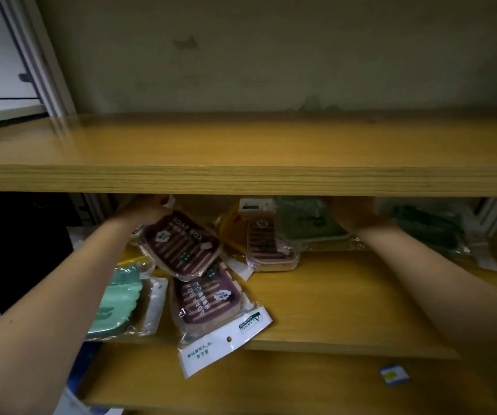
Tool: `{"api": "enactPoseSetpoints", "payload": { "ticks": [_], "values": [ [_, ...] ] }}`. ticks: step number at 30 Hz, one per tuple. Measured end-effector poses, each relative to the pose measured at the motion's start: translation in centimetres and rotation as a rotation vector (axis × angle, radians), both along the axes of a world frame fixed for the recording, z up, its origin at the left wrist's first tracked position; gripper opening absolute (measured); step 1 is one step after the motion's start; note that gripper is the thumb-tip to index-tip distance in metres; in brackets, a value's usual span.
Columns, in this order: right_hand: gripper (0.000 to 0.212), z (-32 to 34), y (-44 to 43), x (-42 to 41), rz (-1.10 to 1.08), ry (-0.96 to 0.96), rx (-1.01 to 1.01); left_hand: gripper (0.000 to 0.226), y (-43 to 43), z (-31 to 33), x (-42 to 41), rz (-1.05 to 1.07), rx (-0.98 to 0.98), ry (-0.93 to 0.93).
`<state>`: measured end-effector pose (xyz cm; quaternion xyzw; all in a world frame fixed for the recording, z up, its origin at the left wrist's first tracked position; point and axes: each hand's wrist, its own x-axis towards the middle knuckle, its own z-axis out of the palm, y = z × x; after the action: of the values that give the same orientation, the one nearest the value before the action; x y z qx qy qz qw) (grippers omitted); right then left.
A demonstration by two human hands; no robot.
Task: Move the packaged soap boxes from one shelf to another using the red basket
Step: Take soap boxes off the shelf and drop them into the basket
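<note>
Several packaged soap boxes lie on the middle wooden shelf (346, 298). My left hand (145, 209) grips the top of a purple soap box (181, 245), which is tilted above another purple soap box (208, 301) that hangs over the shelf's front edge. A mint green soap box (115, 301) lies at the left. Further back are a pink soap box (266, 241), a yellow one (232, 227) and a green soap box (310, 224). My right hand (352, 212) reaches in beside the green one; its fingers are hidden under the upper shelf. No red basket is in view.
The upper shelf (241, 151) is bare and hides the back of the middle shelf. A dark green package (430, 229) lies at the far right. A lower shelf (271, 384) holds a small blue and yellow item (394, 375). Dark fabric (16, 250) hangs at left.
</note>
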<state>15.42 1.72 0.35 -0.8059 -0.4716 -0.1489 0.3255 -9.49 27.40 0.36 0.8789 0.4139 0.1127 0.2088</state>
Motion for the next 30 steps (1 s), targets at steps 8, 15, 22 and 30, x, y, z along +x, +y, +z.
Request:
{"api": "enactPoseSetpoints", "payload": {
  "ticks": [8, 15, 22, 30],
  "values": [
    [0.027, 1.5, -7.7, 0.3, -0.189, -0.153, -0.288, 0.027, -6.7, 2.5, 1.0, 0.046, 0.086, -0.078],
    [0.029, 0.8, -19.3, 0.4, -0.291, -0.177, -0.410, 0.025, -17.3, 2.7, 4.1, -0.136, 0.220, -0.096],
    [0.027, -3.1, -33.4, -0.1, -0.334, -0.065, -0.457, 0.013, -31.3, -0.3, 7.9, -0.217, 0.220, -0.109],
    [0.022, -7.3, -49.7, 0.7, -0.493, 0.014, -0.558, 0.008, -45.8, -6.2, 13.7, -0.422, 0.088, -0.041]
  ]
}}
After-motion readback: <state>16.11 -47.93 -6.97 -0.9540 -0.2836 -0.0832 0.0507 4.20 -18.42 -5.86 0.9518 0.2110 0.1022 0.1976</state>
